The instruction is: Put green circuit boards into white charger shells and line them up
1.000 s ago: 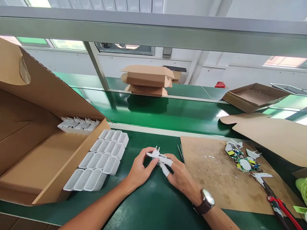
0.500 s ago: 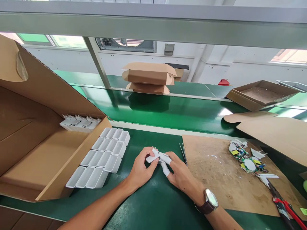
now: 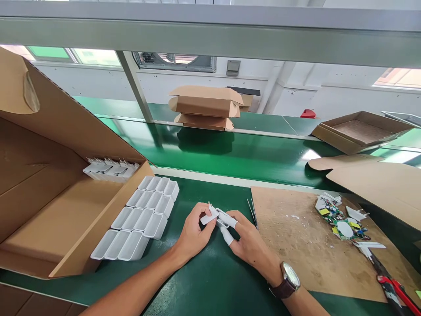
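My left hand [image 3: 194,231] is closed on a white plastic plug piece [image 3: 211,214] with small metal pins at its top. My right hand [image 3: 252,242] wears white finger cots [image 3: 226,235] on thumb and forefinger. It pinches a small white plastic case [image 3: 222,224], which meets the plug piece between both hands; whether the two are joined I cannot tell. Just right of the hands lie thin metal tweezers [image 3: 252,211]. On the left stand rows of open white plastic cases [image 3: 139,218].
An open cardboard box [image 3: 62,219] at left holds white plug pieces [image 3: 111,169] with pins up. On a brown board [image 3: 289,250] at right lie circuit boards [image 3: 340,223] and red-handled cutters [image 3: 391,283]. Folded cartons [image 3: 204,106] sit at the back. A metal beam [image 3: 210,37] crosses overhead.
Both hands keep their hold, with only a slight shift of the fingers and the white parts. The whole view has moved a little; nothing else has visibly changed place.
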`<state>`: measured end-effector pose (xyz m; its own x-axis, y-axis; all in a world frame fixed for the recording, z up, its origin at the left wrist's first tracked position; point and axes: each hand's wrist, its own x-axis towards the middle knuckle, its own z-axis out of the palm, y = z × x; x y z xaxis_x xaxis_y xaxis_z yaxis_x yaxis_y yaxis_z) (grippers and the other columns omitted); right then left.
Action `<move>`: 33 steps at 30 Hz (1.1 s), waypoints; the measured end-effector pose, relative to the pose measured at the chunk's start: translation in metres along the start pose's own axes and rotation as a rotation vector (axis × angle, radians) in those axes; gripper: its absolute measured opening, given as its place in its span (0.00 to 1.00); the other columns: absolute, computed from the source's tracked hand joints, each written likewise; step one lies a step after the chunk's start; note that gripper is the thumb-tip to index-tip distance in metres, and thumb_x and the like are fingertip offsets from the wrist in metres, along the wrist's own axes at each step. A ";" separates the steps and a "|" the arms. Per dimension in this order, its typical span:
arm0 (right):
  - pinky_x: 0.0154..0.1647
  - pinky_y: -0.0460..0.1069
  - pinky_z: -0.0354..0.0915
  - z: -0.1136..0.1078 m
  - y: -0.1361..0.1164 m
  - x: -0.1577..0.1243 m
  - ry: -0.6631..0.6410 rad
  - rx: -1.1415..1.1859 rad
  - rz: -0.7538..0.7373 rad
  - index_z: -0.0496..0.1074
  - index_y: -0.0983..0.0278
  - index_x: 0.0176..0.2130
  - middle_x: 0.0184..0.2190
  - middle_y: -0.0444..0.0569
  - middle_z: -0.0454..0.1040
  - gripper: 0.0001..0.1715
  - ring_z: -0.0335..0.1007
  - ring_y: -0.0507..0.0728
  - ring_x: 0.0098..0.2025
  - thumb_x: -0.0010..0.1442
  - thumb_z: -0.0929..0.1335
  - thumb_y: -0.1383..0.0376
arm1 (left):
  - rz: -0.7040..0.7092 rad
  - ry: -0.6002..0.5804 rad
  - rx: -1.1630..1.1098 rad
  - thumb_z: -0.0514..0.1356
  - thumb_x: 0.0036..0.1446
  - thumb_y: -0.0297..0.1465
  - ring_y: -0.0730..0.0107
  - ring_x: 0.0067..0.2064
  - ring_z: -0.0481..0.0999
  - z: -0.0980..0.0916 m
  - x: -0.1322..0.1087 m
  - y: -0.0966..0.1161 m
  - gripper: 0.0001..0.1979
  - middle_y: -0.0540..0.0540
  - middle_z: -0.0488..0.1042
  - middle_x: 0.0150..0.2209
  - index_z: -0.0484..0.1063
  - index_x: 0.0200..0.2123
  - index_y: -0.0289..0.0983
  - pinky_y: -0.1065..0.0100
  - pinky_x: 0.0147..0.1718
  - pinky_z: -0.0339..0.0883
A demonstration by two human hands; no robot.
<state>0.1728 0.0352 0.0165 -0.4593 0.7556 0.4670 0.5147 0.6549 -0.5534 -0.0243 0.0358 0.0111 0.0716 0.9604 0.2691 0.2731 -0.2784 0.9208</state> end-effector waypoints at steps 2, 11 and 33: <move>0.46 0.54 0.79 0.001 0.002 -0.001 0.037 0.007 0.011 0.67 0.57 0.62 0.52 0.55 0.75 0.25 0.78 0.60 0.48 0.67 0.66 0.70 | -0.006 0.007 0.005 0.58 0.64 0.30 0.70 0.40 0.72 0.000 0.000 0.000 0.04 0.50 0.72 0.40 0.64 0.37 0.41 0.67 0.41 0.68; 0.52 0.57 0.76 0.007 0.004 0.001 0.140 0.457 0.297 0.75 0.57 0.54 0.52 0.54 0.78 0.18 0.78 0.62 0.51 0.64 0.70 0.64 | -0.011 0.022 0.043 0.68 0.57 0.36 0.61 0.47 0.78 0.004 -0.003 -0.006 0.23 0.46 0.76 0.47 0.64 0.52 0.42 0.57 0.49 0.72; 0.56 0.63 0.71 0.003 -0.024 0.011 0.036 1.390 0.802 0.79 0.64 0.47 0.43 0.55 0.83 0.20 0.82 0.64 0.43 0.59 0.74 0.55 | 0.417 -0.014 0.108 0.61 0.57 0.21 0.55 0.62 0.72 0.006 -0.012 0.001 0.38 0.39 0.71 0.60 0.55 0.69 0.45 0.53 0.60 0.72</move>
<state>0.1535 0.0281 0.0329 -0.3813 0.8942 -0.2347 -0.4322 -0.3969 -0.8098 -0.0185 0.0242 0.0075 0.2100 0.7658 0.6079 0.3165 -0.6415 0.6988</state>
